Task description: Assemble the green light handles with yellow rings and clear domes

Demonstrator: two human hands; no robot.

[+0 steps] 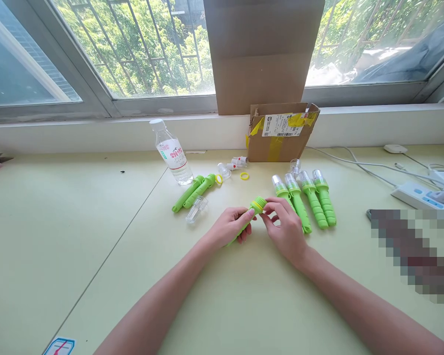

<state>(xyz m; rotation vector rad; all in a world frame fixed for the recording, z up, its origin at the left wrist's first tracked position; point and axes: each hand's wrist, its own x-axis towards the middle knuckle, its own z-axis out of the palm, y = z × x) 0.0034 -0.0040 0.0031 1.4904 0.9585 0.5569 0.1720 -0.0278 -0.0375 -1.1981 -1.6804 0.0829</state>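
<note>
My left hand (234, 226) is wrapped round a green handle (258, 204) with a threaded top and a yellow ring on it. The fingers of my right hand (285, 228) are pinched at that threaded end, touching it. Two green handles (198, 192) without caps lie to the left, beside a clear plastic cap (196, 209). Right of my hands, several green handles with clear caps (320, 199) lie side by side. Loose yellow rings (244, 176) and small white parts with red dots (239, 162) are further back.
A water bottle (173, 154) stands at the back left. An open cardboard box (281, 133) sits by the window wall. Cables and a white power strip (422, 196) are at the right, with a blurred dark object (410, 251) in front of them. A sticker (60, 346) is at the front left.
</note>
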